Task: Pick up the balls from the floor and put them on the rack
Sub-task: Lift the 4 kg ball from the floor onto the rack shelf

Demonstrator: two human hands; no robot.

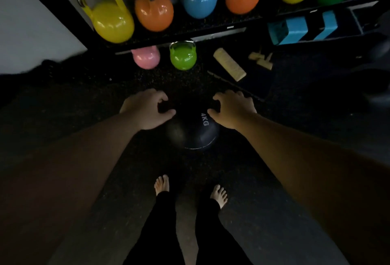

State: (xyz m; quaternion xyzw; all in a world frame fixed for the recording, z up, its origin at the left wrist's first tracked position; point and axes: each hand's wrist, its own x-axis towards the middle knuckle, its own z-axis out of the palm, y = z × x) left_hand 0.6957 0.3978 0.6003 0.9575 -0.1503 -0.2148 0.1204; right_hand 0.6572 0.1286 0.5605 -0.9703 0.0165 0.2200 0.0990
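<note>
Black rubber floor (pixel 84 117) carries the 4KG ball (pixel 193 133) just ahead of bare feet. Left hand (pixel 147 108) and right hand (pixel 232 108) hover spread, gripping nothing; cup both sides low, then lift toward the rack (pixel 179 35) beyond.

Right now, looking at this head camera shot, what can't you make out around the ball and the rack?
- Black ball: the left hand and right hand cover its top, so contact is unclear; dim light blurs its edges.
- Ball's label: only "4KG" shows.
- Rack: upper shelves are cut off by the top edge.
- Pink kettlebell: its handle is hidden under the shelf.
</note>
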